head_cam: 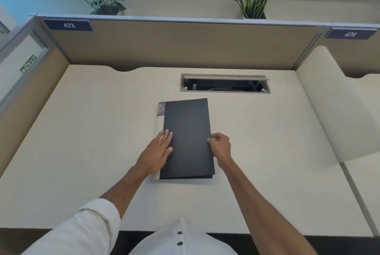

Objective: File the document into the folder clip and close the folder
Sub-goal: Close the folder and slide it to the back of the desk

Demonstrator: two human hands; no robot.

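Observation:
A black folder [188, 137] lies shut on the cream desk [82, 131], its long side running away from me. A white document [159, 119] sticks out as a narrow strip along the folder's left edge. My left hand [158, 154] lies flat, fingers spread, on the folder's left part and over the strip. My right hand [221, 146] pinches the folder's right edge between thumb and fingers. The clip inside is hidden.
An open cable hatch [225, 83] is set into the desk just beyond the folder. Tan partition panels [174, 45] wall the desk at the back and left. A raised white divider [337, 111] borders the right side.

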